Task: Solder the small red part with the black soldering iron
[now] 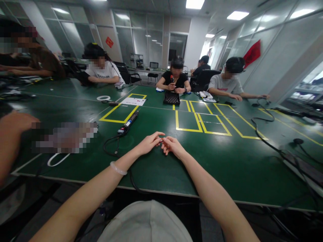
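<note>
My left hand (pixel 150 142) and my right hand (pixel 173 146) meet over the green tabletop (pixel 161 174), their fingertips touching. The left index finger is stretched out towards the right thumb, and its other fingers bend down a little. On the right hand the fingers are loosely curved and partly apart. No object shows in either hand. A pale bracelet (pixel 118 168) circles my left wrist. Left of my hands lies a dark electric screwdriver (pixel 128 122), its black cable (pixel 105 145) looping on the table.
Yellow tape rectangles (pixel 189 129) mark the table. A white sheet (pixel 133 101) and a white tape roll (pixel 103 98) lie beyond the screwdriver. Opposite, a person holds a tool over a black tray (pixel 172 98). Another person's hand (pixel 20 121) is at left. Black cables (pixel 267 141) run along the right.
</note>
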